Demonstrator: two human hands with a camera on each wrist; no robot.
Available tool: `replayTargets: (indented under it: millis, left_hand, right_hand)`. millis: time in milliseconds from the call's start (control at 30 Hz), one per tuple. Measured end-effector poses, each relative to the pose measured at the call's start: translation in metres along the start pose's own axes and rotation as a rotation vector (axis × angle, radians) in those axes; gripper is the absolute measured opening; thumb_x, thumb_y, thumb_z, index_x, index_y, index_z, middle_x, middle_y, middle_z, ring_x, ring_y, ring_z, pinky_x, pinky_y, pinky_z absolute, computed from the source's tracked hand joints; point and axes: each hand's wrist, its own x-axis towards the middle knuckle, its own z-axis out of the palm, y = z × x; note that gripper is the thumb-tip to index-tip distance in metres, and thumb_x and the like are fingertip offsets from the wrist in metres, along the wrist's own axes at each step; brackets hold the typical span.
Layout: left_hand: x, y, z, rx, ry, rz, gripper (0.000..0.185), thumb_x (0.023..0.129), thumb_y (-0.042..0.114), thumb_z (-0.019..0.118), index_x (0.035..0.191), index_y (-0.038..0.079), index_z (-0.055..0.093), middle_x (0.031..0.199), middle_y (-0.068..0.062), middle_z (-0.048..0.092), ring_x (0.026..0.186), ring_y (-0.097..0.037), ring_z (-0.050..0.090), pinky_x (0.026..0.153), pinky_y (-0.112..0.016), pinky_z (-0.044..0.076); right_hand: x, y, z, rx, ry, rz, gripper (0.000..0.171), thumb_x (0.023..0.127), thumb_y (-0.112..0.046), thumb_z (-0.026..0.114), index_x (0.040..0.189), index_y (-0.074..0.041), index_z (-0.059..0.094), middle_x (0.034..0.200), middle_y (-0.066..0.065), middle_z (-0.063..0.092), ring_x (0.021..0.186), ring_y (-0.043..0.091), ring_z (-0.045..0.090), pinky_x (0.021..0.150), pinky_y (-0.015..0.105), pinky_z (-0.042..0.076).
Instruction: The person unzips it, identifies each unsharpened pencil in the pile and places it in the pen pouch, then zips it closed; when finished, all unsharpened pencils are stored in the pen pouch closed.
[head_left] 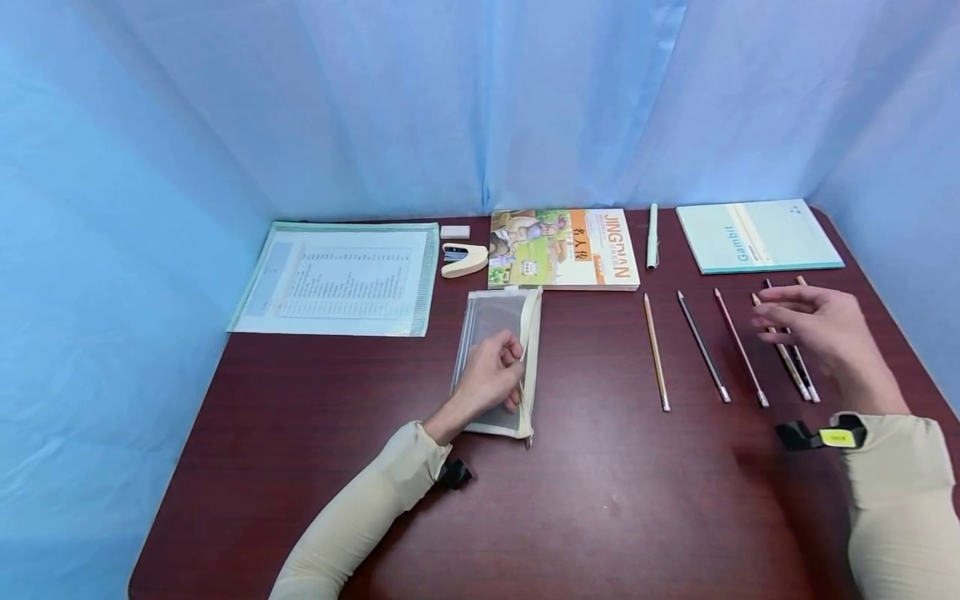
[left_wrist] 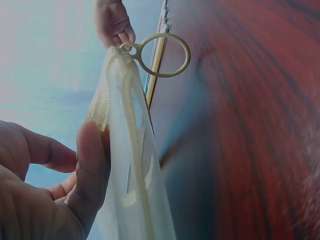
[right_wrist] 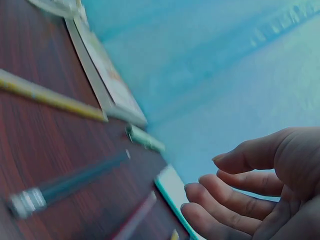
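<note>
Cream mesh zip pouch [head_left: 498, 350], probably soft and light, pinched edgewise by left hand [head_left: 491, 375]; right hand [head_left: 813, 321] hovers loosely spread above pencils [head_left: 787, 354].

pencils [head_left: 795, 350] partly hidden under right hand [head_left: 821, 329], document print [head_left: 345, 279] illegible

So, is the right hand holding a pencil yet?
No. The right hand hovers open above the pencils, fingers relaxed and holding nothing, as the right wrist view confirms.

Head camera looks down over table [head_left: 600, 500] — wrist cameras close, sharing it.
</note>
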Motion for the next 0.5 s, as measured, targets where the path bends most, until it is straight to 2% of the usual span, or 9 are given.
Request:
replayTargets:
  millis: [133,200,267,333,400,433,500]
  left_hand:
    - [0.000,0.000,-0.001,0.001,0.003,0.008,0.009,0.086,-0.006,0.046,0.090,-0.002,0.052,0.068,-0.015,0.061,0.035,-0.011,0.055,0.038,-0.046,0.058]
    - [0.000,0.001,-0.001,0.002,0.002,0.008,0.008,0.086,-0.006,0.046,0.090,-0.001,0.052,0.068,-0.015,0.060,0.035,-0.011,0.055,0.038,-0.046,0.058]
    - [0.000,0.000,-0.001,0.003,0.000,0.007,0.008,0.086,-0.005,0.047,0.090,-0.001,0.052,0.069,-0.016,0.061,0.035,-0.011,0.055,0.038,-0.046,0.058]
    - [0.000,0.000,-0.001,0.006,-0.002,0.003,0.008,0.086,-0.005,0.047,0.090,-0.001,0.052,0.070,-0.018,0.061,0.035,-0.010,0.055,0.038,-0.047,0.058]
    - [0.001,0.000,-0.001,0.007,-0.004,0.000,0.007,0.087,-0.004,0.047,0.090,-0.001,0.052,0.071,-0.020,0.062,0.035,-0.010,0.055,0.038,-0.047,0.058]
    - [0.001,0.000,-0.001,0.008,-0.005,-0.001,0.007,0.087,-0.004,0.047,0.090,-0.001,0.052,0.072,-0.021,0.062,0.035,-0.010,0.055,0.039,-0.047,0.058]
    - [0.000,0.000,-0.001,0.009,-0.004,-0.003,0.006,0.087,-0.004,0.047,0.090,-0.001,0.052,0.074,-0.024,0.063,0.035,-0.010,0.055,0.039,-0.048,0.058]
  right_hand:
    - [0.002,0.008,-0.018,-0.124,0.058,0.033,0.029,0.097,-0.009,0.061,0.088,-0.036,0.067,0.078,-0.021,0.071,0.069,-0.003,0.071,0.060,0.020,0.064]
    - [0.003,0.012,-0.025,-0.172,0.070,0.050,0.027,0.098,-0.010,0.059,0.090,-0.034,0.066,0.077,-0.023,0.070,0.069,-0.004,0.070,0.060,0.020,0.064]
    - [0.004,0.016,-0.029,-0.276,0.079,0.066,0.014,0.098,-0.013,0.058,0.099,-0.024,0.066,0.075,-0.027,0.067,0.068,-0.005,0.069,0.060,0.021,0.064]
    - [0.006,0.019,-0.034,-0.435,0.091,0.072,0.016,0.099,-0.017,0.057,0.111,-0.011,0.066,0.071,-0.032,0.063,0.065,-0.008,0.067,0.059,0.021,0.063]
    - [0.008,0.022,-0.038,-0.593,0.103,0.049,0.031,0.097,-0.018,0.059,0.119,0.004,0.062,0.068,-0.025,0.067,0.059,-0.008,0.065,0.055,0.021,0.061]
    - [0.010,0.023,-0.040,-0.675,0.109,0.031,0.037,0.096,-0.018,0.060,0.120,0.010,0.059,0.066,-0.018,0.069,0.056,-0.008,0.063,0.059,0.022,0.060]
    - [0.013,0.025,-0.043,-0.815,0.123,-0.005,0.038,0.093,-0.016,0.062,0.117,0.013,0.061,0.068,0.000,0.073,0.053,-0.006,0.059,0.069,0.030,0.055]
